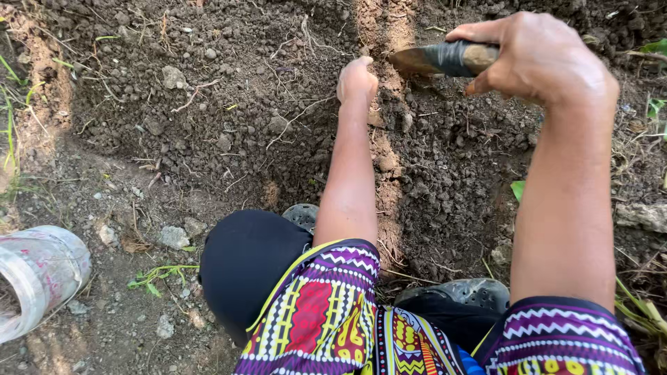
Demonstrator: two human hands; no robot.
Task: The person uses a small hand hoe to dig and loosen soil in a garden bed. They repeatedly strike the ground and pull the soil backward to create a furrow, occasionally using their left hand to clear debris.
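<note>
Head cam, looking down at a dug soil bed (229,104), dark and crumbly w/ small stones and dry roots.

Right hand (538,59) is up at top right, fingers closed around the handle of a hand tool (445,58): dark wrapped grip, pale wood end showing at the hand, blade tip pointing left, held just above the soil. The tool sits level, close to the left hand but not touching it.

Left hand (357,80) reaches fwd to the middle of the bed, fingers curled down and pressed into the soil along a lighter brown furrow (384,160) that runs from the top edge back toward the person. Can't tell if it holds anything; the fingertips are buried.

Near the body: patterned purple/yellow/red cloth (326,312) over the knees, dark rubber shoes (462,292) at the edge of the bed. Bottom left, a clear plastic jar (38,274) lies on its side on bare ground, well apart from both hands. Bits of green grass (156,274) nearby.
</note>
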